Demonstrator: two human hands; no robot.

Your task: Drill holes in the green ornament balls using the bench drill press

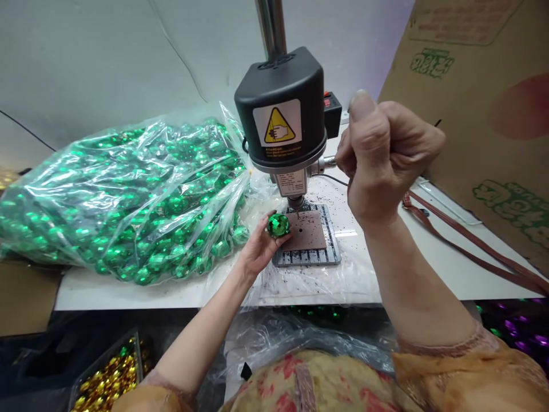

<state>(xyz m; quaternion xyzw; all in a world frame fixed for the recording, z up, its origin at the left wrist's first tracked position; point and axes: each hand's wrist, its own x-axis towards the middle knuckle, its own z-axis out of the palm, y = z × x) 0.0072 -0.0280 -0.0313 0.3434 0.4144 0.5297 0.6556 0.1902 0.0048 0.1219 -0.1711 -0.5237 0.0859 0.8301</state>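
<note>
A shiny green faceted ball (278, 225) is held in the fingers of my left hand (262, 246), at the left edge of the brown board on the drill press base. Above it stands a small black bench drill press (281, 109) with a yellow warning label. Its chuck (295, 201) points down over the board. On the press's right side, my right hand (381, 154) is closed around the feed lever (329, 162), most of which my fingers hide. The brown board (315, 232) has a dark hole in it and dark specks around it.
A large clear plastic bag (141, 194) of green balls lies left of the press. To the right are a cardboard box (480, 131) and a brown strap (463, 246). Gold balls (107, 377) fill a container below left; purple balls (518, 332) show below right.
</note>
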